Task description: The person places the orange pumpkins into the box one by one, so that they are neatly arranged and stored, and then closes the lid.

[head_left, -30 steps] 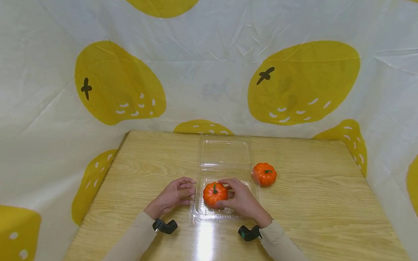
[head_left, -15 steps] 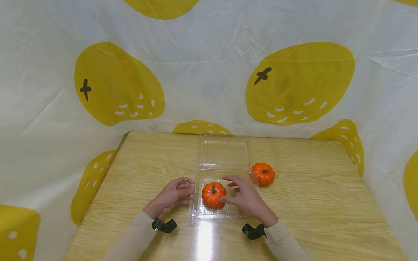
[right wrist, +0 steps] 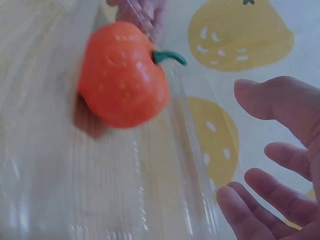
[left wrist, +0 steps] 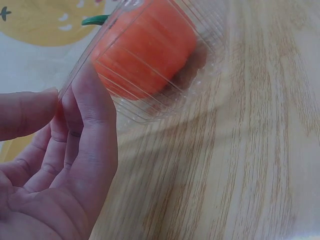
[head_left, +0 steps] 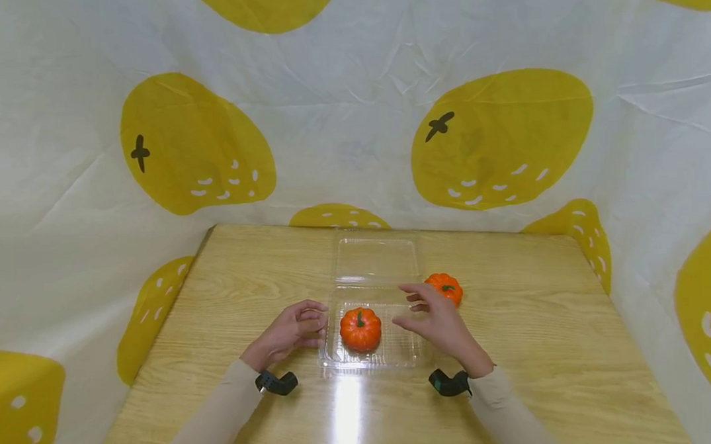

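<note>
A clear plastic clamshell container (head_left: 405, 352) lies with its lid folded back on the table. In the left part of its base sits one small orange pumpkin (head_left: 361, 330) with a green stem. My left hand (head_left: 291, 331) pinches the container's left rim between thumb and fingers, as the left wrist view shows with the rim (left wrist: 80, 70). Over the right side of the base hovers my right hand (head_left: 440, 321), its fingers spread apart and holding nothing. A second pumpkin (head_left: 448, 287) rests on the table just right of the container, partly hidden behind that hand.
The wooden table (head_left: 551, 346) carries everything. The transparent lid (head_left: 376, 257) lies flat toward the back edge. White cloth with yellow fruit prints (head_left: 346, 143) hangs behind and on both sides.
My right hand has let go of the pumpkin in the container and moved right, toward the second pumpkin. The left hand stays at the container's rim.
</note>
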`<state>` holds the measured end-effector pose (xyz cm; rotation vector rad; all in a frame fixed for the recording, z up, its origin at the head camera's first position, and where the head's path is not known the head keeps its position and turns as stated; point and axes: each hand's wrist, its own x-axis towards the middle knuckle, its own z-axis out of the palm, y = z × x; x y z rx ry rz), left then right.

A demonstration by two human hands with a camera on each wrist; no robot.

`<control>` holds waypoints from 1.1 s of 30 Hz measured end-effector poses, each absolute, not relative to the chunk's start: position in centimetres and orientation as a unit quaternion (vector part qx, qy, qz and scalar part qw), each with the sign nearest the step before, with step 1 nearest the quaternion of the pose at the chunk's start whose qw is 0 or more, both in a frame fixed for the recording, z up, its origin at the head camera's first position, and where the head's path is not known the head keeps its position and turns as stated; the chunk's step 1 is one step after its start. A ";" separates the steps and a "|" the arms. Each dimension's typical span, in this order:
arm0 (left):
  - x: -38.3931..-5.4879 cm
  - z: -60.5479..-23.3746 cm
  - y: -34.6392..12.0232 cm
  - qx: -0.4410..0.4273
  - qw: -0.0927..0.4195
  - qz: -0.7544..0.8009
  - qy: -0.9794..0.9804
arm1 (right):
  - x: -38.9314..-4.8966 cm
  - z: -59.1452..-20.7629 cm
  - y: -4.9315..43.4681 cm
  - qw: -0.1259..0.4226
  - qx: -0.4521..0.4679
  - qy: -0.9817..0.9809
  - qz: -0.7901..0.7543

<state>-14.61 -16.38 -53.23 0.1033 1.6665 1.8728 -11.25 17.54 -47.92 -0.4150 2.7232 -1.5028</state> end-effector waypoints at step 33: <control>-14.3 -53.1 -16.7 0.026 0.307 0.699 0.646 | -12.1 -47.1 25.0 -0.072 -0.056 0.886 -0.454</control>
